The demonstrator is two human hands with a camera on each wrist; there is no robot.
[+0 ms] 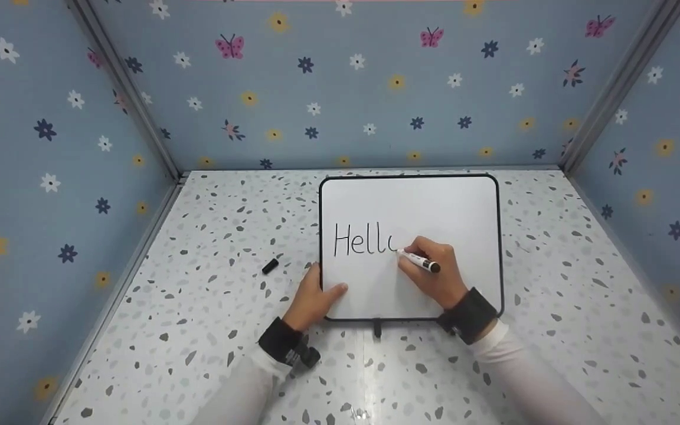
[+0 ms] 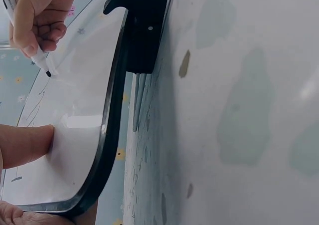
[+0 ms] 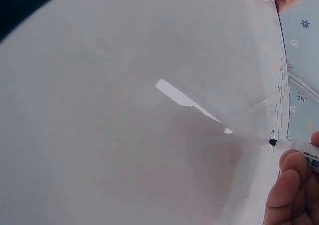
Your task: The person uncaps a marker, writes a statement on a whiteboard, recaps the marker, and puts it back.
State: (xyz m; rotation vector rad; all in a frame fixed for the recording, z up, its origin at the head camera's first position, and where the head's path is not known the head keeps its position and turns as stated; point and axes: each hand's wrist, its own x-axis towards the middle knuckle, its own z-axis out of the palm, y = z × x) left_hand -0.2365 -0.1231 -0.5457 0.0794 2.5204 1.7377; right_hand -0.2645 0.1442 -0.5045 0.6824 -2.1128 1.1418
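A whiteboard (image 1: 411, 200) with a black frame stands on the speckled table, bearing the handwritten letters "Hell" and a curved stroke after them. My right hand (image 1: 434, 271) pinches a white marker (image 1: 419, 260) between thumb and fingers. In the right wrist view the black tip of the marker (image 3: 286, 145) is right at the curved stroke. At the board's lower left edge, my left hand (image 1: 313, 298) grips the frame, its thumb (image 2: 30, 144) on the white face and its other fingers behind. Both wrists wear black bands.
A black marker cap (image 1: 270, 266) lies on the table (image 1: 216, 236) left of the board. Under the lower frame a small black stand foot (image 1: 377, 327) sticks out. Blue walls (image 1: 340, 82) with flowers and butterflies enclose the back and both sides.
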